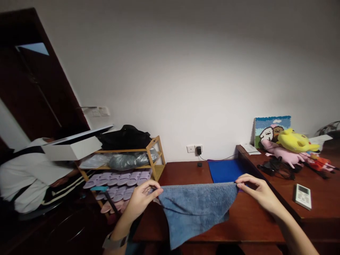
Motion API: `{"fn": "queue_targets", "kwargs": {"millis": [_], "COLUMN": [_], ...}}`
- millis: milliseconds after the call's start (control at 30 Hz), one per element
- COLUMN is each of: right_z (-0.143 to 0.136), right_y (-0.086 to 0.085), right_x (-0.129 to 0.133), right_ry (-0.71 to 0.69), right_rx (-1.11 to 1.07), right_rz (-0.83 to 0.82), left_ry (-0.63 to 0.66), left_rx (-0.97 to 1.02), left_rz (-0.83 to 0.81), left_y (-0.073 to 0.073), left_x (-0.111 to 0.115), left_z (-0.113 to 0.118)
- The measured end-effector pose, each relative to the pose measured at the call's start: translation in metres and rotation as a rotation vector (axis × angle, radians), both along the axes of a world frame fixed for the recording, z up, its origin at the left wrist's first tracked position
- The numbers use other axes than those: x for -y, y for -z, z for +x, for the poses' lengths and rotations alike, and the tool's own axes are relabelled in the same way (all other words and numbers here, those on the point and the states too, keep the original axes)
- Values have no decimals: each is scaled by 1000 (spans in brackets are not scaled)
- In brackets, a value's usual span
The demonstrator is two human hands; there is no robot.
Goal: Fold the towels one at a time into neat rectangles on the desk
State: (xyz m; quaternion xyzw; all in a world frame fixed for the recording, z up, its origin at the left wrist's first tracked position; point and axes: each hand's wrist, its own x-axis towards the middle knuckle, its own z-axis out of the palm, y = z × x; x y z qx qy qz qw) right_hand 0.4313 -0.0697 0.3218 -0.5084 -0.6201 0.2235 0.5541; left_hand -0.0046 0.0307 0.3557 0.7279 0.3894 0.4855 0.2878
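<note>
A blue-grey cloth [196, 209] hangs in the air above the front of the dark red wooden table [252, 221]. My left hand [145, 196] pinches its upper left corner between thumb and fingers. At the upper right corner, my right hand [253, 187] grips the cloth the same way. The top edge is stretched nearly straight between both hands, while the lower part droops with a few creases and comes to a point at the lower left. Behind the cloth, a bright blue flat sheet [225, 170] lies on the table, partly hidden.
To the right, a raised surface [318, 209] bears plush toys [294, 141], a white remote [302, 196] and black cables [281, 168]. Left of the table stands a rack [156, 156] with purple slippers [122, 180] and a black bag [126, 138]. A seated person [32, 173] is at far left.
</note>
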Motion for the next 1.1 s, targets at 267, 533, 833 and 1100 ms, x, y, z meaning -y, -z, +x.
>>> {"fn": "queue_targets", "kwargs": {"millis": [267,533,833,1100], "right_z": [7,-63,-166,-145], "right_y": [17,56,234,329], "right_x": [-18,-229,-175,-106], "right_ry": [87,79,70,320], "right_rx": [-58,152,392,831], "right_rz": [-90,-82,-257,-634], "left_ry": [99,-65,-461,-484], "left_rx": [-34,58,-87,-216], "left_rz": [-114,-189,-508,-491], "left_y": [23,138,314,329], "left_x": [5,-81,-84,-62], "left_z": [-12,-17,-81,-100]}}
